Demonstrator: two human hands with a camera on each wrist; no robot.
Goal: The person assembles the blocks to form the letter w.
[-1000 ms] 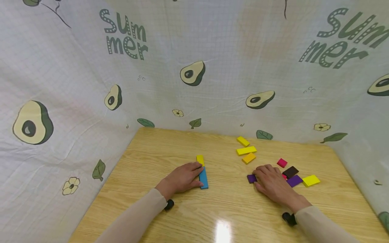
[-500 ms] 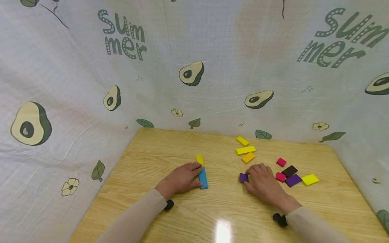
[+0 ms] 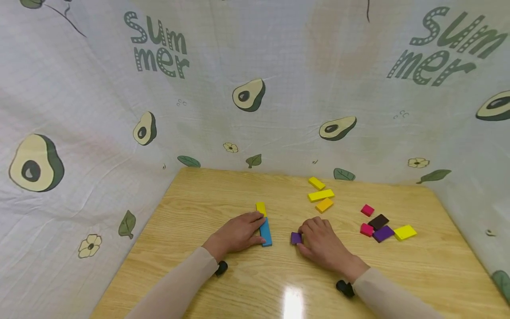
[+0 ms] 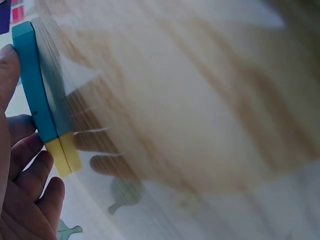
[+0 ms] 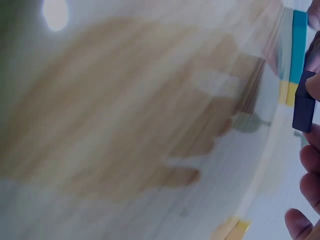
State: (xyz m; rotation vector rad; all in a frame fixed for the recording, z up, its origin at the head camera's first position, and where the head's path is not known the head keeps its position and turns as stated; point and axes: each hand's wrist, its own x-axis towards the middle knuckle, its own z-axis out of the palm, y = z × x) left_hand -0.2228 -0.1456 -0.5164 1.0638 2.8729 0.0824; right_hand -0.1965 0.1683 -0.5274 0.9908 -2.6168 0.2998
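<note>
In the head view, the left hand [image 3: 236, 235] is covering part of the seam between a yellow block [image 3: 260, 208] and a blue block [image 3: 266, 235] at lower centre; the right hand [image 3: 324, 246], to their right, is partly hiding a purple block [image 3: 295, 238]. The left and right wrist views are cutting off their hands at the left and right edges respectively, and the tabletop [image 3: 199, 199] is appearing blurred there. The left thumb and fingers are lying spread and relaxed, touching the blue block's left side. The right thumb and fingers are pinching the purple block. Eleven blocks are showing in the head view: four yellow, two purple, two pink blocks [image 3: 367, 210], one blue, one orange block [image 3: 324, 205] and one dark brown block [image 3: 378, 221]. Five of these are lying at lower right.
</note>
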